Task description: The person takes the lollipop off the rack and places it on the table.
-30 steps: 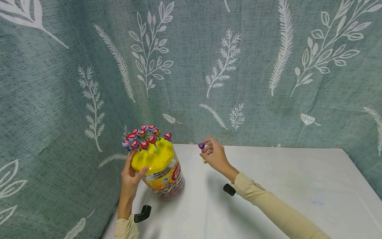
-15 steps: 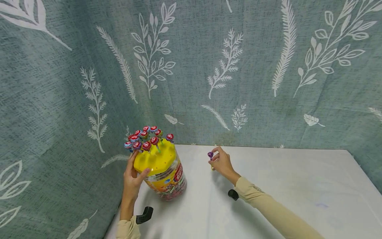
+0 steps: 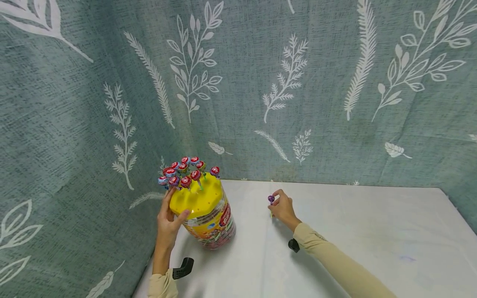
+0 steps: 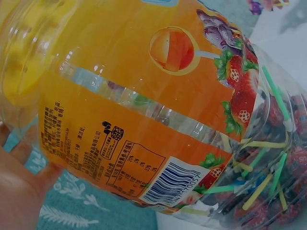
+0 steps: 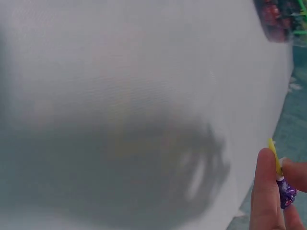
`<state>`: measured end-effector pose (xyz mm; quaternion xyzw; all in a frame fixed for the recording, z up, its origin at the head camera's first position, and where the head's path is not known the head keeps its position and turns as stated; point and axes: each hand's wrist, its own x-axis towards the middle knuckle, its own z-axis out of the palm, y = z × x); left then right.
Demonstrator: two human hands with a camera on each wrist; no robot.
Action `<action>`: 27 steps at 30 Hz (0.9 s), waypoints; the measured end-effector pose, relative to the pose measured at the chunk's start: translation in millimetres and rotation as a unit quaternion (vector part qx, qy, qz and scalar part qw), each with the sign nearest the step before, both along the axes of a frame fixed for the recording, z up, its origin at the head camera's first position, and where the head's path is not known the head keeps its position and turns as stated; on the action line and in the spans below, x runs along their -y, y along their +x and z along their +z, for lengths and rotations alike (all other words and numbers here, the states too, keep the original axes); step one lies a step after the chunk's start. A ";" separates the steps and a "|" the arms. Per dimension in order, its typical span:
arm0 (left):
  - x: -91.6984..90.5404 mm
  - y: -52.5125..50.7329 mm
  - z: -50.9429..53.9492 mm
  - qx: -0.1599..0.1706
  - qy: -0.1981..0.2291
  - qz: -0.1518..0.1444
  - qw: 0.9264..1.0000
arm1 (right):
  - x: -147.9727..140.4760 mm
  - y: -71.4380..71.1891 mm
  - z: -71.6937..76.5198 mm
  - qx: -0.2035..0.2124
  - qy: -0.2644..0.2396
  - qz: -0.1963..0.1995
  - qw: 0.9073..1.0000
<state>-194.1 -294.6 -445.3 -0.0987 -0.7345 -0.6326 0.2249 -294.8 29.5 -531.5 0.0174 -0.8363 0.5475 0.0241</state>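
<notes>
A clear plastic jar (image 3: 210, 229) with an orange label (image 4: 120, 86) and a yellow lid (image 3: 197, 200) stands at the left, tilted. Several wrapped lollipops (image 3: 185, 181) stick up from holes in the lid. My left hand (image 3: 167, 225) grips the lid's near left side, thumb over its edge. To the right of the jar, my right hand (image 3: 284, 209) pinches a purple-wrapped lollipop (image 5: 286, 193) by its yellow stick, head upward, above the table. In the left wrist view, more lollipops with green and yellow sticks (image 4: 268, 182) show through the jar's lower wall.
A white-covered table (image 3: 354, 231) extends to the right. Behind it and along the left hangs a green curtain (image 3: 238, 103) with white leaf prints. The right hand's shadow falls on the table.
My right hand has moved right and down with the purple lollipop, away from the jar. The left hand stays on the lid; the head view has shifted slightly.
</notes>
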 end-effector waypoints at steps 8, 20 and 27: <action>-1.5 0.3 0.3 0.004 0.000 0.006 1.000 | -5.6 -2.1 -16.0 -0.015 0.050 0.002 0.999; -0.6 0.4 1.6 0.001 -0.008 0.006 1.000 | -4.2 0.1 -27.5 -0.023 0.106 -0.005 0.994; 0.2 0.6 1.6 0.001 -0.007 0.005 1.000 | -1.2 1.0 -28.2 -0.004 0.113 -0.007 0.994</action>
